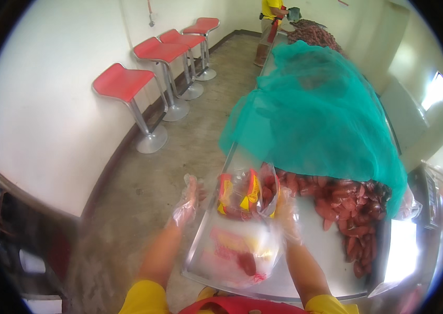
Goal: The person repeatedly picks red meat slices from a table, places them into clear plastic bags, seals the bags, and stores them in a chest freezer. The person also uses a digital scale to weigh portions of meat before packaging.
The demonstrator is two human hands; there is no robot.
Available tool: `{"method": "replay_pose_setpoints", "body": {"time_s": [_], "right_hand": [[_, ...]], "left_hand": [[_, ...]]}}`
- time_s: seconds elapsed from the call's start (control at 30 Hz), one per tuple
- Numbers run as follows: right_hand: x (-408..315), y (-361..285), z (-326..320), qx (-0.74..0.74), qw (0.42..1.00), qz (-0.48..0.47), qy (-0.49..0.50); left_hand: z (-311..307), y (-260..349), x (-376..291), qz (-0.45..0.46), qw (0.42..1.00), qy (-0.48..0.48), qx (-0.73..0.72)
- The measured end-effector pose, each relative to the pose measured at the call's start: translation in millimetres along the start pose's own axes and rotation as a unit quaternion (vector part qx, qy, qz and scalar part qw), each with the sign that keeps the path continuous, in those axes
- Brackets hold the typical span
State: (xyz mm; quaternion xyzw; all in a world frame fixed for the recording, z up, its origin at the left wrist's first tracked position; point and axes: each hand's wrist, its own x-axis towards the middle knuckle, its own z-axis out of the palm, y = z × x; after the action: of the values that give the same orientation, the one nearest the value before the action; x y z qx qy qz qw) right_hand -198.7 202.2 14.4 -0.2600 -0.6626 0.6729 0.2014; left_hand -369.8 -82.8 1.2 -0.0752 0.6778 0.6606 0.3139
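My left hand (190, 200), in a clear plastic glove, is raised with fingers apart left of the metal table's rim (205, 219), holding nothing. My right hand (288, 214), gloved the same way, is at the right side of a clear plastic bag with red and yellow print (241, 192); its fingers are blurred, so its grip cannot be told. Reddish pieces show inside the bag's right part. A printed clear plastic bag (241, 247) lies nearer me, with one dark red piece on it. Glossy red-brown sausage-like pieces (343, 200) are heaped on the table to the right.
A green net (323, 117) covers much of the heap. Beyond it lies a darker pile (311, 35), where a co-worker (272, 15) stands at the table's far left. Red stools (125, 84) line the left wall. An appliance (429, 196) stands right of the table.
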Motion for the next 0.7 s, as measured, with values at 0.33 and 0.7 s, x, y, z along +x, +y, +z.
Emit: {"method": "replay_pose_setpoints", "body": {"time_s": [0.33,0.7], "right_hand": [[10.1,-5.5,105.2,-0.073,0.995,0.005,-0.074],[-66.2,-53.0,69.5,-0.016,0.995,-0.050,-0.089]], "left_hand": [[32.2,38.3,-2.2,0.024,0.887,-0.191,-0.421],[51.2,93.9,-121.1,0.178,0.949,-0.020,-0.258]]}}
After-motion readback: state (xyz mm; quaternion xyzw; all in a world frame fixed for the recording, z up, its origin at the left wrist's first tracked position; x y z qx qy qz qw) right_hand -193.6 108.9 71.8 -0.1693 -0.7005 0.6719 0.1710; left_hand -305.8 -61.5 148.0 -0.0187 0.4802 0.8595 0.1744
